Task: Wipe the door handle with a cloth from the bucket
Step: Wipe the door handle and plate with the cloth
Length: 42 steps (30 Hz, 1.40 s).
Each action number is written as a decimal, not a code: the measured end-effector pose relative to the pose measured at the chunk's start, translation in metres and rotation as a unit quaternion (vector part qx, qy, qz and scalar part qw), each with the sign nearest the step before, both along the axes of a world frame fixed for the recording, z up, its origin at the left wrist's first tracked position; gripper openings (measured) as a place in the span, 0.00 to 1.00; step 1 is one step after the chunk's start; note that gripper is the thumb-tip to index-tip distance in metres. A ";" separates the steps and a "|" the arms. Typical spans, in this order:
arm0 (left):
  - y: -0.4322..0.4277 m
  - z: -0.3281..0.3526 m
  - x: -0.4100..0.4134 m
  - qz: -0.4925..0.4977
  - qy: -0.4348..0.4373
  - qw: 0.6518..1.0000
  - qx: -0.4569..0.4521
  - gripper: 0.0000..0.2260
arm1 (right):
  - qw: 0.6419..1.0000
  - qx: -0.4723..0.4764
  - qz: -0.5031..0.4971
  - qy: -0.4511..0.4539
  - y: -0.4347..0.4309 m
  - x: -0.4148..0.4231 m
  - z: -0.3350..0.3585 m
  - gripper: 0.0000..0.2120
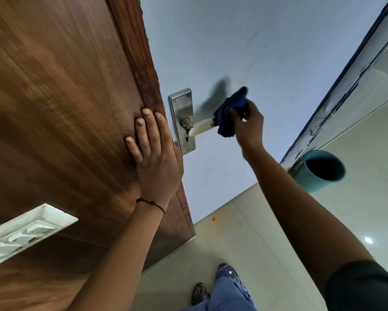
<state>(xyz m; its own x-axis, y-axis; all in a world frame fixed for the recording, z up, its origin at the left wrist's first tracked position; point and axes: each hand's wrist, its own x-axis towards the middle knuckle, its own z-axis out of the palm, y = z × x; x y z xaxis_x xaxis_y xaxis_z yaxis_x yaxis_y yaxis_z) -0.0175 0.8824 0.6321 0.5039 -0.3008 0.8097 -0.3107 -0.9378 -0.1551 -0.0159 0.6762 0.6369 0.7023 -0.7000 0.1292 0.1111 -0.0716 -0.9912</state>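
Down low, a sandalled foot (pixel 199 292) and jeans (pixel 227 292) on the pale tiled floor (pixel 267 254). Up from there, the left hand (pixel 153 153) lies flat on the wooden frame (pixel 60 108), fingers spread and straight, gripping nothing (a black thread circles that wrist). Just beside it, the steel plate (pixel 182 120) on the grey door (pixel 244 41), with the cream handle (pixel 202 129) jutting out. The right hand (pixel 248 125) has its fingers closed around a bunched blue cloth (pixel 229 113), pressed over the handle's far end. Further off, the teal bucket (pixel 321 170) stands on the floor by the wall.
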 end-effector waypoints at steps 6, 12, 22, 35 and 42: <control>-0.001 0.000 0.000 0.002 -0.002 1.000 -0.003 0.33 | 0.908 -0.407 0.060 0.076 0.055 -0.015 0.006 0.21; 0.000 0.001 0.001 0.004 -0.009 1.000 0.009 0.31 | 0.757 -0.643 0.032 0.110 0.077 -0.016 0.002 0.23; 0.000 0.002 -0.001 -0.010 0.012 1.000 0.000 0.33 | 0.764 -0.617 0.056 0.183 -0.004 -0.009 0.017 0.18; -0.040 0.008 -0.013 -0.003 0.075 0.995 -0.069 0.34 | 0.956 0.172 0.217 0.095 -0.023 -0.020 0.001 0.09; -0.180 0.000 -0.035 -0.244 0.241 0.933 -0.108 0.30 | 0.945 0.235 0.206 0.095 -0.117 -0.076 -0.026 0.14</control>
<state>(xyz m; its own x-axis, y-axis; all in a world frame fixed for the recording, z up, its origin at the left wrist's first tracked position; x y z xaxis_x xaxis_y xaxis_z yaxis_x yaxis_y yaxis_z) -0.0527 0.7022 0.6325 0.6712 -0.4458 0.5923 -0.6936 -0.6596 0.2896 -0.0915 0.5589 0.6105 0.9072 -0.3105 -0.2839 -0.1500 0.3918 -0.9077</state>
